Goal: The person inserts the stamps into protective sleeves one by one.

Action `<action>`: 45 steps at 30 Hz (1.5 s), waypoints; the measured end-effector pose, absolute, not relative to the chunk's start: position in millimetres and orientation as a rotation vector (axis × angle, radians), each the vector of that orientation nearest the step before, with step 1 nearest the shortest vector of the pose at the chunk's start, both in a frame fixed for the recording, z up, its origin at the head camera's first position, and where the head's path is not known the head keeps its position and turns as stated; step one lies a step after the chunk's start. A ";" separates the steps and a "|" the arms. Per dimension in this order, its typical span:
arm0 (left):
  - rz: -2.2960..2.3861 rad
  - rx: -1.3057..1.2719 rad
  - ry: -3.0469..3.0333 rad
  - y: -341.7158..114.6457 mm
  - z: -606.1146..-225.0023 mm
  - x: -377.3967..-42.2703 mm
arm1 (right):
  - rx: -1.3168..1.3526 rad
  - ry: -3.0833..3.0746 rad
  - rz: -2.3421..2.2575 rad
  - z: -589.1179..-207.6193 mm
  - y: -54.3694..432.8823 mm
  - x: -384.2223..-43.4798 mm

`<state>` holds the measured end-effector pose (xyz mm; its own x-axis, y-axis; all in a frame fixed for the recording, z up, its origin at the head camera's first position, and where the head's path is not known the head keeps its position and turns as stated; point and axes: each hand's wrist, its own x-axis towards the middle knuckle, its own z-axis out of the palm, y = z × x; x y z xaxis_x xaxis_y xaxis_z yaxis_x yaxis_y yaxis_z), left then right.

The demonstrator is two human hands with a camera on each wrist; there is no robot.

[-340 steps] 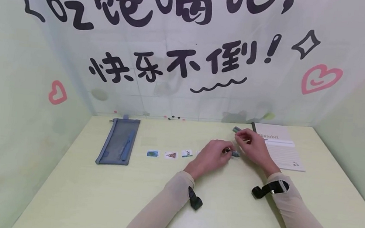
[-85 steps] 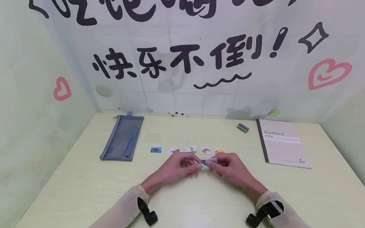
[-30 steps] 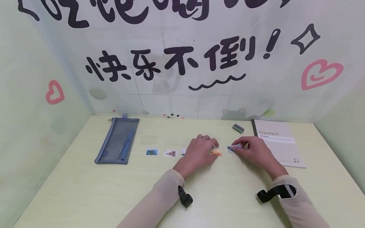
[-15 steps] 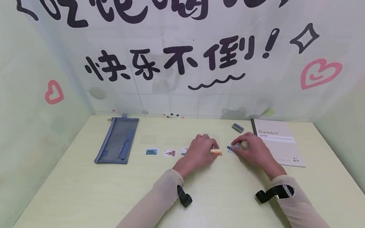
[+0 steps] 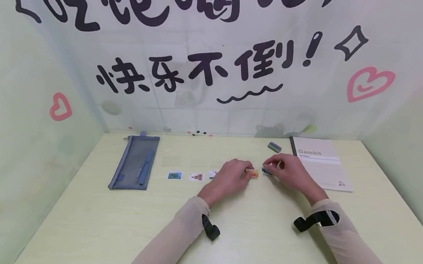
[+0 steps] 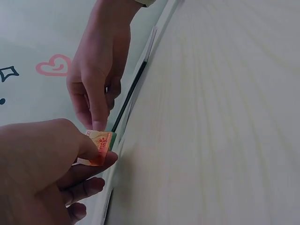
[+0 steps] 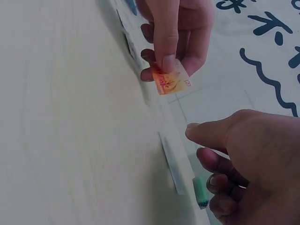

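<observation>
My left hand (image 5: 230,177) pinches an orange postage stamp (image 7: 171,82) between thumb and fingertips, held up off the table. A bluish stamp (image 5: 265,171) lies on the table just right of it; in the right wrist view that stamp (image 7: 171,164) is flat, seen almost edge-on. Over it hovers my right hand (image 5: 288,170), thumb and forefinger apart with nothing between them. Further left in the row lie a blue-green stamp (image 5: 175,175), a stamp with a reddish figure (image 5: 196,177) and a white one (image 5: 213,174) partly covered by my left hand.
A blue mesh pencil case (image 5: 132,166) with a blue pen inside lies at the left. Behind my right hand sits a small green-and-dark block (image 5: 274,147). The notebook (image 5: 326,165) lies at the back right, partly behind that hand. A printed cloth wall (image 5: 199,105) closes off the back.
My left hand has taken hold of the orange stamp and raised it from the table. My right hand has let go of the bluish stamp, which stays at the row's right end.
</observation>
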<state>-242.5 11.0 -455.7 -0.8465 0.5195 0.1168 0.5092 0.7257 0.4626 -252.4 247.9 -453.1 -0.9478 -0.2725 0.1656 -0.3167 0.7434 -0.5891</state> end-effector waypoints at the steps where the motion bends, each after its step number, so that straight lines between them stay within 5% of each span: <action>1: 0.776 0.860 2.895 9.7 -455.7 -242.6 | 0.489 -2.863 1.018 -451.3 244.8 -254.5; 19: 0.788 0.938 2.899 -1.8 -461.4 -248.2 | 0.643 -2.898 1.087 -461.5 209.5 -295.4; 45: 0.911 0.845 2.879 -8.1 -450.2 -243.1 | 0.400 -2.829 1.384 -442.2 210.9 -277.5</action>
